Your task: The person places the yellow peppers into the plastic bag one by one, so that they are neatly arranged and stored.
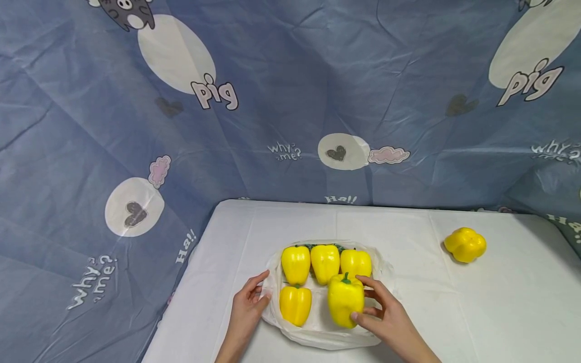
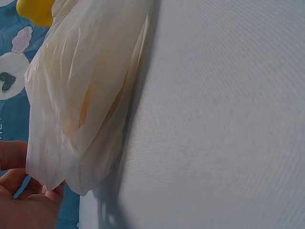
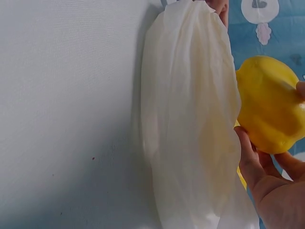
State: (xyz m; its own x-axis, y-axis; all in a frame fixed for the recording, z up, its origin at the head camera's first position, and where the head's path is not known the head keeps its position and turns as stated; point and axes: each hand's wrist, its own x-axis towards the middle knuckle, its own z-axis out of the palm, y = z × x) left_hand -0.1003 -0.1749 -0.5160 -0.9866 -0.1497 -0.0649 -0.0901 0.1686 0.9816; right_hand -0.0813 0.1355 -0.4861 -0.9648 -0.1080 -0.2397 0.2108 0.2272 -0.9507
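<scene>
A white plastic bag (image 1: 333, 343) lies spread open on the table, its rim rolled into a low wall. Three yellow bell peppers, the middle one (image 1: 325, 263) among them, form a back row inside; another yellow bell pepper (image 1: 295, 305) lies at the front left. My left hand (image 1: 247, 307) pinches the bag's left rim between thumb and fingers. With thumb and fingers, my right hand (image 1: 383, 315) grips a yellow bell pepper (image 1: 346, 301), green stem upward, over the bag's front right part. In the right wrist view this held pepper (image 3: 269, 105) shows above the bag wall (image 3: 190, 114).
One more yellow bell pepper (image 1: 465, 245) lies on the white table (image 1: 499, 312) to the far right, outside the bag. A blue printed cloth (image 1: 281, 75) hangs behind the table and along its left side.
</scene>
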